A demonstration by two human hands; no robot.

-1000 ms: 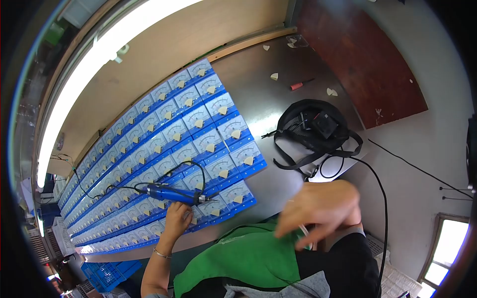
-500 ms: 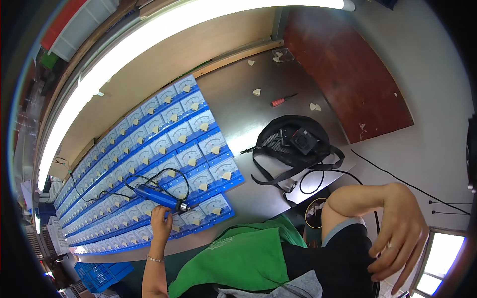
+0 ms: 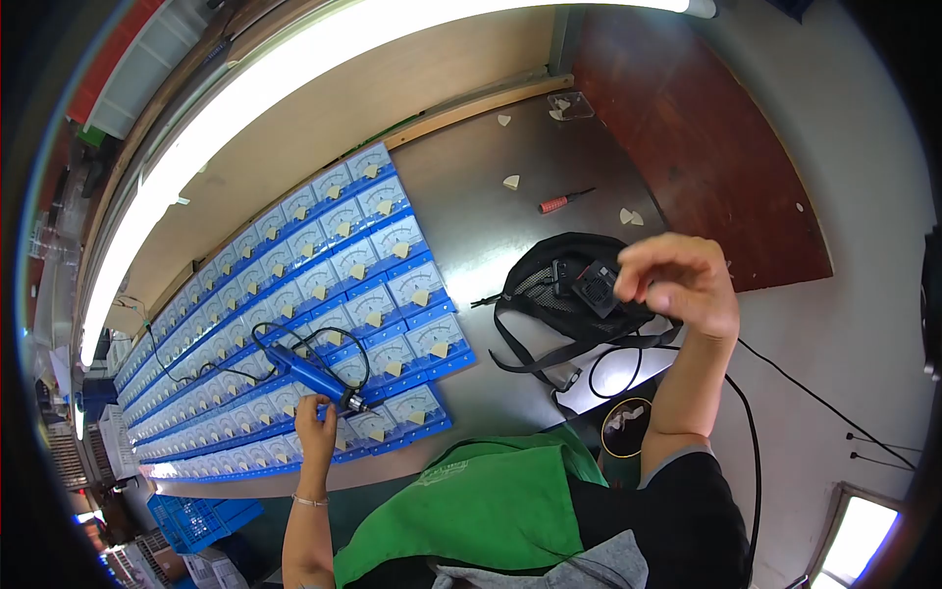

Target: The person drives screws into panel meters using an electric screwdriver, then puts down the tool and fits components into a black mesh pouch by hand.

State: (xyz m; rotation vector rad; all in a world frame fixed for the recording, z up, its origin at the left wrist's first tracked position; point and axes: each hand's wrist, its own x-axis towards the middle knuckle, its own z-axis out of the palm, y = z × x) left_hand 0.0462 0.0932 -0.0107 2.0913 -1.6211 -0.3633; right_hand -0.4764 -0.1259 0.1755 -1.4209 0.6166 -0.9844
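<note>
A single camera on the person's head gives the one view, looking forward and steeply down over the worktop (image 3: 451,196). The lens is very wide: straight edges bow, and the corners round off into black. The apron (image 3: 481,506) fills the bottom centre from close up, with the left hand (image 3: 316,428) and right hand (image 3: 692,285) both inside the frame. The lamp (image 3: 245,98) arches across the upper left; the meters (image 3: 355,260) shrink with distance toward the left, and the wall (image 3: 868,177) closes the right.
</note>
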